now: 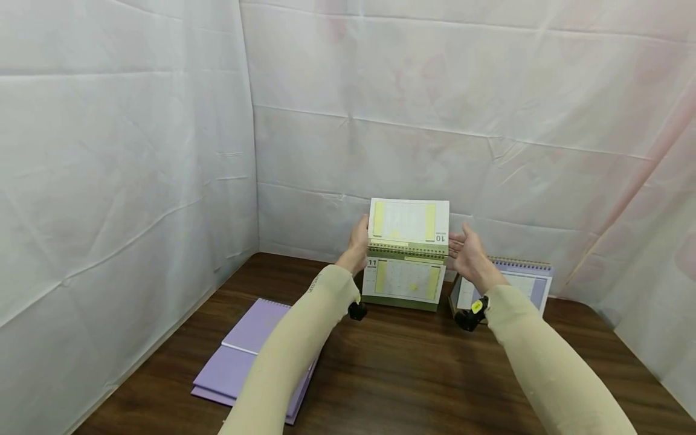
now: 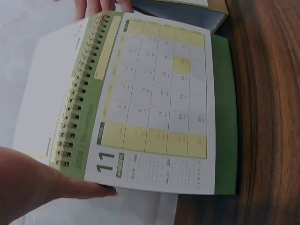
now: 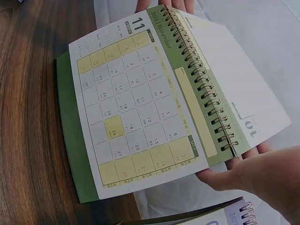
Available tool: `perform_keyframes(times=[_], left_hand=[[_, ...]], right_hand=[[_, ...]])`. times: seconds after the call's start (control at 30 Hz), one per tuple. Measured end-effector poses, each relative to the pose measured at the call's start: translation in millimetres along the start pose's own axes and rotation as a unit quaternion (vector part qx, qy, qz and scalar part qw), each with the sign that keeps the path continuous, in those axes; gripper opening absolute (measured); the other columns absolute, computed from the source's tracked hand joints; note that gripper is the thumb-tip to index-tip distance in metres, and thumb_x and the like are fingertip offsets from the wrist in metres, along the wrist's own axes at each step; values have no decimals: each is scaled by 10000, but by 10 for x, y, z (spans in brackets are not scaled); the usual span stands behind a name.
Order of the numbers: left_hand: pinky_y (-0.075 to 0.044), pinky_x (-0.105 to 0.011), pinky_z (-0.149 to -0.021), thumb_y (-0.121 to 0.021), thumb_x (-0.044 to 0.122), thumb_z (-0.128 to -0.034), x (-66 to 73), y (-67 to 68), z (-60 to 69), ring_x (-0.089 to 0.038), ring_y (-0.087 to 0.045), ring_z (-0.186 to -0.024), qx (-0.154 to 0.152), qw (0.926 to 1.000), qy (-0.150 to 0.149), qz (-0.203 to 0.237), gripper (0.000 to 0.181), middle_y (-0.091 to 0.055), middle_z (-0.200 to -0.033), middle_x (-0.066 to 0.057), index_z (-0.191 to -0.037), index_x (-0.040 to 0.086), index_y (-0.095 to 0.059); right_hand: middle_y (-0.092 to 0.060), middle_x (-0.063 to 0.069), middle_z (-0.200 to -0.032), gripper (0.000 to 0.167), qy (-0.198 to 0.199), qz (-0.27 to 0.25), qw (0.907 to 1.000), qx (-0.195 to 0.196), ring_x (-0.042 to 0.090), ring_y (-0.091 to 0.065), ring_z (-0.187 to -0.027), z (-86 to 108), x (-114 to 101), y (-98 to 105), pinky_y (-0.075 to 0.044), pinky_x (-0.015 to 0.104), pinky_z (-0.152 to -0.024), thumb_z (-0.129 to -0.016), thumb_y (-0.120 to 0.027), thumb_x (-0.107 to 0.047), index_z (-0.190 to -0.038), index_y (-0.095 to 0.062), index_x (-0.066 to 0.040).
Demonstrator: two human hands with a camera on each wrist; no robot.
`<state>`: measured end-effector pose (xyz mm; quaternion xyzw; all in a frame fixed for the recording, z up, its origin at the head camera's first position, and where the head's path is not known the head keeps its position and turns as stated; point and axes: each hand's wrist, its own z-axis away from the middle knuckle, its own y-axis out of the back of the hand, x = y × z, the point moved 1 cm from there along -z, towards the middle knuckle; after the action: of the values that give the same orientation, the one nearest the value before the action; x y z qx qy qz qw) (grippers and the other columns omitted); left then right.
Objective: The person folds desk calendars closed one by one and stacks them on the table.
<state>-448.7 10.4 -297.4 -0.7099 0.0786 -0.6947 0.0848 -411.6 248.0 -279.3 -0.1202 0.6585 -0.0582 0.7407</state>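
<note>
A green spiral desk calendar (image 1: 405,279) stands at the table's back, its November page facing front and the October page (image 1: 408,222) raised upside down above the rings. My left hand (image 1: 356,244) is at its left edge; in the left wrist view the thumb of that hand (image 2: 42,185) lies along the calendar's side by the rings. My right hand (image 1: 472,257) is at the right edge, and in the right wrist view its fingers and thumb (image 3: 253,173) hold the calendar (image 3: 133,112) near the ring end. The back of the calendar is hidden.
A purple-and-white desk calendar (image 1: 522,281) stands just right of the green one, partly behind my right hand and wrist. A purple spiral calendar (image 1: 231,368) lies on the dark wooden table (image 1: 402,374) at left, partly under my left sleeve. White curtains hang behind.
</note>
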Motion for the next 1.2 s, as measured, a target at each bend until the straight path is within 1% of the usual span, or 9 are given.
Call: perform_keyframes(times=[0.13, 0.27, 0.33, 0.4, 0.5, 0.57, 0.73, 0.93, 1.2], left_hand=[[-256, -467, -1173, -279, 529, -1019, -24, 21, -30, -312, -278, -1426, -70, 9991, 90, 414, 627, -292, -1537, -151, -1435, 75, -394], [-90, -467, -1228, -265, 528, -1023, -43, 42, -19, -281, -69, -1511, -210, 9988, 71, 440, 668, -102, -1628, -100, -1546, 118, -196], [-90, -448, -1222, -272, 523, -1021, -50, 55, -10, -273, -76, -1504, -334, 9987, 68, 383, 616, -96, -1621, -91, -1461, 95, -332], [-174, -449, -1201, -300, 508, -1019, -57, 73, -5, -280, -191, -1470, -580, 9977, 108, 343, 562, -192, -1590, -107, -1393, 105, -418], [-373, -483, -1073, -338, 515, -1007, -68, 124, -16, -322, -470, -1239, -1040, 9940, 337, 72, 525, -444, -1403, -165, -1128, 58, -568], [-479, -481, -961, -356, 480, -1011, -77, 163, -30, -298, -582, -1084, -1314, 9905, 371, -183, 540, -557, -1287, -155, -1196, 53, -629], [-526, -305, -724, -439, 294, -995, -110, 226, -69, -168, -598, -892, -1412, 9873, 182, -709, 404, -654, -1112, -98, -1001, -19, -694], [-481, -395, -971, -532, 199, -933, -160, 203, -88, -248, -513, -1183, -1200, 9870, -29, -1071, 346, -540, -1293, -114, -1202, -5, -606], [-88, -497, -1224, -280, 457, -1038, -387, 176, -42, -291, -54, -1515, -900, 9893, 12, -1144, 605, -83, -1640, -61, -1555, 159, -177]], right_hand=[[-312, 215, -1356, 697, 29, -256, 9997, -50, 262, -252, -1334, -14, 18, 2, -130, 436, -1171, -987, -77, -581, -1507, -64, -117], [-314, 15, -1082, 561, 18, -528, 9982, -299, 150, -264, -1170, -15, 57, -13, -83, 346, -1126, -967, -91, -621, -1251, -330, -200], [-304, 56, -1355, 535, 33, -533, 9976, -439, 182, -195, -1361, -4, 75, -22, -20, 384, -1199, -963, -102, -637, -1091, -396, -208], [-130, 41, -1571, 567, 39, -406, 9972, -626, 196, -12, -1492, 2, 85, -28, 41, 435, -1225, -956, -111, -653, -1230, -413, -259], [32, 66, -1629, 669, -63, -225, 9963, -823, 234, 104, -1507, 10, 83, -28, 77, 461, -1220, -947, -130, -672, -1443, -258, -242], [77, 106, -1634, 805, -206, 118, 9958, -881, 284, 82, -1509, 16, 74, -12, 37, 467, -1226, -943, -129, -687, -1554, -48, -168], [131, 186, -1612, 921, -495, 694, 9906, -1074, 366, -8, -1501, 28, 84, 40, -76, 490, -1225, -940, -120, -703, -1541, 49, -26], [282, 161, -1572, 914, -90, 955, 9896, -1071, 374, 182, -1472, 23, 202, 79, 55, 550, -1202, -936, -94, -699, -1529, 132, -41], [247, 138, -1579, 934, 274, 2550, 9662, -258, 369, 210, -1462, -30, 586, 109, 124, 540, -1182, -879, -28, -764, -1496, 234, -115]])
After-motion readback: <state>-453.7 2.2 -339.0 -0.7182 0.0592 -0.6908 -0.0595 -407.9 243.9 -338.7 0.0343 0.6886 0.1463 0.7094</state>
